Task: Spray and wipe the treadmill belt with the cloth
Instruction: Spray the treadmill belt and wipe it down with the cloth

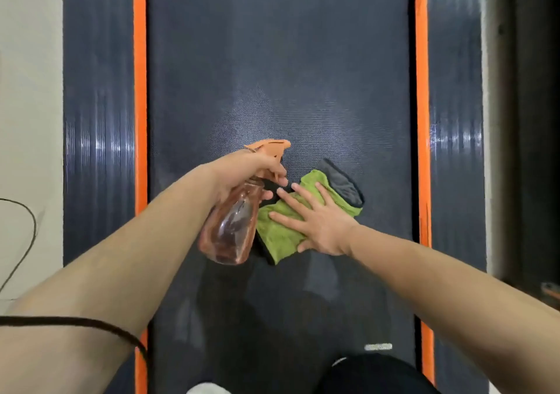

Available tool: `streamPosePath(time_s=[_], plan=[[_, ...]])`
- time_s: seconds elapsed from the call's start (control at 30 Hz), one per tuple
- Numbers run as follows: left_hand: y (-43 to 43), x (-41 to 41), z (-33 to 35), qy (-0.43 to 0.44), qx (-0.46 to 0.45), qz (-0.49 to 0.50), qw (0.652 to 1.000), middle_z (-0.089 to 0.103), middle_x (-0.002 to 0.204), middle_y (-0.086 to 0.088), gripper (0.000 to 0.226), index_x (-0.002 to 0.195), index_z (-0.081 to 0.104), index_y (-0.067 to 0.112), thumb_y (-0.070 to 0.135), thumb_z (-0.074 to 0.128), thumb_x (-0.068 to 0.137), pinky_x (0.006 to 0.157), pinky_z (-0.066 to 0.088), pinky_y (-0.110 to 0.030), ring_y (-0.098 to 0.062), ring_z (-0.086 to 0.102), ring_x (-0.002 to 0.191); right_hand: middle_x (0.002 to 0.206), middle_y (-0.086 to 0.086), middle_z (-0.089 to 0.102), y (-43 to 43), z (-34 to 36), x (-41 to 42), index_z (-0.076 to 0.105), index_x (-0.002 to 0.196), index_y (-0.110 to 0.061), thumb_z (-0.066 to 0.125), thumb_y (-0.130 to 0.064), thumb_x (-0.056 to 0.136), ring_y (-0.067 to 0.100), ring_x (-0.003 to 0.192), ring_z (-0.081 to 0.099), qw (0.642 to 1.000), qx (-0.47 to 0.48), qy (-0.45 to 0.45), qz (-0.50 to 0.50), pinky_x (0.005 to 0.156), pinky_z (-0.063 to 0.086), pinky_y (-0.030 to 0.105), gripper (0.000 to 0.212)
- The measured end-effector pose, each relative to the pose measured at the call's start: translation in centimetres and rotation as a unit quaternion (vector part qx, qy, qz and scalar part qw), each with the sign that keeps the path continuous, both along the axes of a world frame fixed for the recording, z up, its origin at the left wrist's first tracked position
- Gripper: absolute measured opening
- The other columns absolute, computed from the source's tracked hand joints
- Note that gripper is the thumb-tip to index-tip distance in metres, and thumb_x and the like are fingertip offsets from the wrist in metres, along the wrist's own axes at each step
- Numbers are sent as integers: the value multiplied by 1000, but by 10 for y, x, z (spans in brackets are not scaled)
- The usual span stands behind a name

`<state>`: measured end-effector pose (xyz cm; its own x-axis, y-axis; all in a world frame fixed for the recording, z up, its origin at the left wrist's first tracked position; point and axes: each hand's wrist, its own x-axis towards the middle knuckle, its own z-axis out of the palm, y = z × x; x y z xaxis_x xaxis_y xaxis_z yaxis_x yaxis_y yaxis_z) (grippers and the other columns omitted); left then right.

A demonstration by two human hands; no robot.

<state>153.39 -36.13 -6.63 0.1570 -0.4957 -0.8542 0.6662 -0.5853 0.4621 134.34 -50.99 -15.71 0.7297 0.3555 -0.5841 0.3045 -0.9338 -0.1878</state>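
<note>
The dark treadmill belt (278, 60) runs up the middle of the view between two orange strips. My left hand (251, 171) grips a clear orange spray bottle (230, 227) by the neck, its orange nozzle pointing away over the belt. A pale misted patch shows on the belt just beyond the nozzle. My right hand (315, 221) lies flat, fingers spread, on a green and grey cloth (281, 236) that rests on the belt next to the bottle.
Glossy dark side rails (97, 121) flank the belt outside the orange strips (140, 90). A pale floor with a thin dark cable (28, 221) lies to the left. A dark doorway or frame (527, 121) stands at the right. My dark-clothed knee shows at the bottom.
</note>
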Motion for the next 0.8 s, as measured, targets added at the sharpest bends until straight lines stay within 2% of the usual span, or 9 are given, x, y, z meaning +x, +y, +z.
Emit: streamPosePath(time_s=[0.1, 0.2, 0.27, 0.33, 0.4, 0.5, 0.6, 0.73, 0.8], plan=[[5, -3, 3, -30, 18, -19, 999, 76, 96, -11, 16, 105, 68, 11, 17, 71, 91, 58, 55, -24, -21, 67, 83, 163, 0, -32, -2, -3, 0, -19, 155, -47, 53, -67, 90, 34, 152, -23, 1000, 14, -6, -4, 113, -16, 64, 98], [20, -12, 14, -42, 41, 14, 998, 75, 95, -13, 21, 116, 66, 13, 11, 66, 95, 51, 53, -22, -14, 69, 73, 164, -5, -31, -4, -3, -1, -17, 154, -51, 59, -65, 88, 31, 153, -21, 999, 28, -11, -30, 117, -12, 65, 102], [36, -21, 22, -33, 43, 47, 997, 74, 94, -14, 27, 121, 67, 18, 9, 65, 96, 50, 53, -23, -9, 71, 70, 164, -6, -31, -5, -2, 0, -17, 153, -52, 60, -66, 87, 26, 151, -26, 999, 36, -8, -36, 119, -10, 65, 103], [54, -30, 26, -26, 53, 68, 996, 76, 97, -15, 28, 118, 68, 18, 10, 69, 92, 54, 54, -26, -12, 70, 75, 163, -6, -32, -5, -5, -3, -17, 153, -52, 59, -67, 86, 24, 148, -30, 998, 36, -18, -37, 119, -11, 63, 103], [73, -42, 29, -14, 71, 92, 993, 76, 96, -15, 35, 122, 66, 15, 11, 72, 87, 53, 54, -26, -14, 68, 71, 164, -7, -31, -5, -6, -2, -15, 154, -52, 59, -68, 85, 24, 148, -30, 998, 39, -23, -34, 118, -13, 62, 103], [97, -59, 31, -21, 64, 128, 989, 75, 96, -16, 42, 131, 64, 26, 6, 65, 94, 55, 55, -27, -15, 67, 73, 165, -6, -28, -5, -9, -3, -13, 155, -51, 59, -70, 83, 26, 151, -25, 998, 35, -33, -33, 118, -10, 62, 104], [117, -72, 28, -29, 57, 147, 987, 74, 97, -16, 46, 132, 63, 33, 5, 62, 96, 55, 54, -27, -12, 69, 71, 167, -6, -23, -5, -10, -3, -10, 155, -51, 61, -71, 81, 29, 155, -15, 998, 34, -42, -30, 119, -5, 62, 105], [140, -80, 12, -47, 60, 171, 982, 75, 98, -13, 45, 130, 63, 36, 7, 62, 96, 52, 53, -25, -9, 70, 63, 162, -9, -36, -5, -13, -5, -23, 150, -54, 57, -73, 83, 24, 151, -28, 998, 27, -44, -35, 118, -12, 59, 106], [152, -83, 0, -70, 54, 201, 976, 77, 100, -13, 45, 131, 63, 36, 9, 64, 95, 56, 54, -27, -10, 71, 66, 161, -8, -37, -5, -12, -6, -27, 148, -54, 50, -76, 84, 25, 149, -29, 998, 16, -50, -38, 116, -15, 56, 102]])
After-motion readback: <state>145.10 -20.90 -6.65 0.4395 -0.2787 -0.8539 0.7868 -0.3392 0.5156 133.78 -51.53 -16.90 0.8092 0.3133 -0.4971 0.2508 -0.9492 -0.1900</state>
